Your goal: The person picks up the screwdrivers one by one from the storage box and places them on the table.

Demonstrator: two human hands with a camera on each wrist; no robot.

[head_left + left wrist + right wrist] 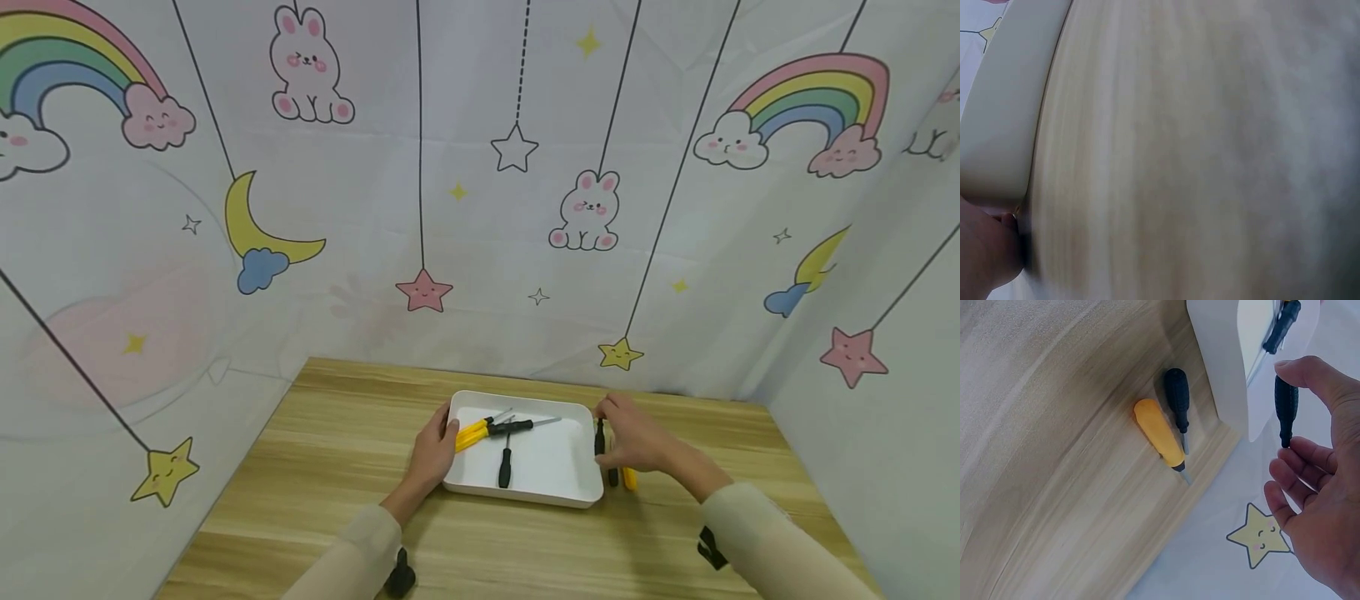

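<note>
A white tray [558, 462] sits on the table, and my left hand [433, 448] grips its left rim. In the right wrist view, my right hand [1329, 462] pinches a black screwdriver [1286, 409] by its two handle ends, between thumb and fingers. That screwdriver is raised beside the tray's right wall. Inside the tray lie yellow-handled screwdrivers [471, 435], partly overlapping, and a black screwdriver [505, 468] apart from them. To the right of the tray, a black screwdriver [1177, 399] and a yellow screwdriver [1159, 432] lie side by side on the table, partly behind my right hand in the head view.
The wooden table [300, 483] meets a white curtain [480, 217] with printed rainbows, rabbits and stars behind and at both sides. A dark object [401, 575] shows by the left sleeve, and a black piece [711, 547] by the right sleeve.
</note>
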